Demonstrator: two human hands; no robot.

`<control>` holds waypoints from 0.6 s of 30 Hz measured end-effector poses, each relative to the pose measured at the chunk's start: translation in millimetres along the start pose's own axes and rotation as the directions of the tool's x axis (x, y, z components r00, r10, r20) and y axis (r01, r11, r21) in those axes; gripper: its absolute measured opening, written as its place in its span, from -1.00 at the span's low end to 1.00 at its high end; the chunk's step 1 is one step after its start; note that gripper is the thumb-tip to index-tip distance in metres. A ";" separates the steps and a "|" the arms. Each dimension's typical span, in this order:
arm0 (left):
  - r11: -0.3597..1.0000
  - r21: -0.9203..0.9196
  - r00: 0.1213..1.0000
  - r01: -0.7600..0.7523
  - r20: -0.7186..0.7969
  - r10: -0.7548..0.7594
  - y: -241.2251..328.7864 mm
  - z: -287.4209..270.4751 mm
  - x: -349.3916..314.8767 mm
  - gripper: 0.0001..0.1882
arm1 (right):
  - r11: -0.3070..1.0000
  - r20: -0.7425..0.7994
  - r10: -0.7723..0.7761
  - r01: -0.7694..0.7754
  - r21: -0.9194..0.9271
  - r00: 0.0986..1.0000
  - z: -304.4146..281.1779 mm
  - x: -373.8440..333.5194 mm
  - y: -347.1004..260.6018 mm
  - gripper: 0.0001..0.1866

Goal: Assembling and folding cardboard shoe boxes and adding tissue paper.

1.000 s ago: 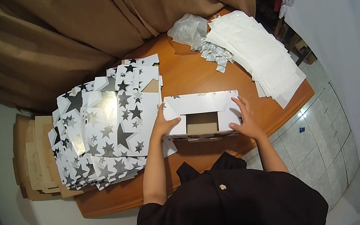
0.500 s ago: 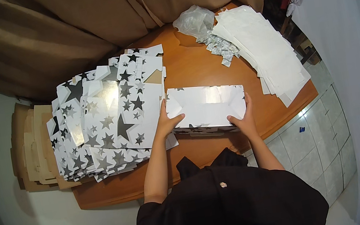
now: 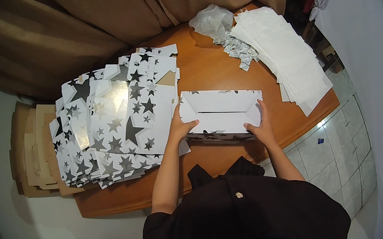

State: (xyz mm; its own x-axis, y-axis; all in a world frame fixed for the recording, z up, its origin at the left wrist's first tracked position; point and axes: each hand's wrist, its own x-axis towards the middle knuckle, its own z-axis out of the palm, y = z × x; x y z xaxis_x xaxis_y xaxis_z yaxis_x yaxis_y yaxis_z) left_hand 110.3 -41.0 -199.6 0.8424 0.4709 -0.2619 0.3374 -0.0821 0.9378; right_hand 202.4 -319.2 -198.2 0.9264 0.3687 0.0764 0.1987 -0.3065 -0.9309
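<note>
Left hand [image 3: 182, 125]: clamped on the left end of the white box [image 3: 223, 120], thumb laid over the top near the front corner, fingers wrapped down the end wall
Right hand [image 3: 262, 125]: same deal on the other end, thumb by the near corner, fingers curled along the side, so the box is basically squeezed between both palms
Box top: this is the big change, a second ago there was a wide gap with brown cardboard showing inside, now the flaps lie almost flat and just a thin dark slit [image 3: 222, 112] runs along the middle
What that means: looks to me like the top is very nearly closed but not quite flush, the edges don't fully meet
Box spot: toward the near side of the wooden table [image 3: 209, 71], just beside the star-print cardboard stack [image 3: 117, 132]; can't tell if its base is fully down
Far left: plain brown cardboard pieces [image 3: 42, 152] next to the star stack
Back of table: crumpled clear plastic bag [image 3: 212, 22] with small silvery packets [image 3: 241, 54] spilled in front of it
Right side: fanned pile of white sheets [image 3: 285, 58], well apart from the box
</note>
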 end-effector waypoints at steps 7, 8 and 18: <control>0.957 -0.289 0.985 0.015 -0.163 -0.065 -29.0 -14.1 -9.9 -0.15 | 0.899 -0.011 -0.102 0.088 -0.429 0.995 -4.9 -4.4 -40.0 -0.23; 0.923 -0.385 0.980 0.017 -0.176 -0.091 -31.2 -17.7 -14.0 -0.18 | 0.919 0.032 -0.147 0.148 -0.365 0.989 -3.7 -3.1 -42.4 -0.28; 0.937 -0.209 0.696 -0.281 -0.716 0.049 -47.3 -10.8 -57.5 -0.48 | 0.752 0.475 -0.318 0.523 -0.401 0.820 77.3 -0.8 -113.7 -0.29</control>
State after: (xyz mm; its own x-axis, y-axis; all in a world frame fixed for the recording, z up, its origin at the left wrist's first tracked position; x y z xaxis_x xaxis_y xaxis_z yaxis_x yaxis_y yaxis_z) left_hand 41.4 -54.7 -226.4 0.3022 0.9529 0.0267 -0.0081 -0.0254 0.9996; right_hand 154.3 -216.8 -120.0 0.5450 0.8169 0.1889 0.7625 -0.3892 -0.5169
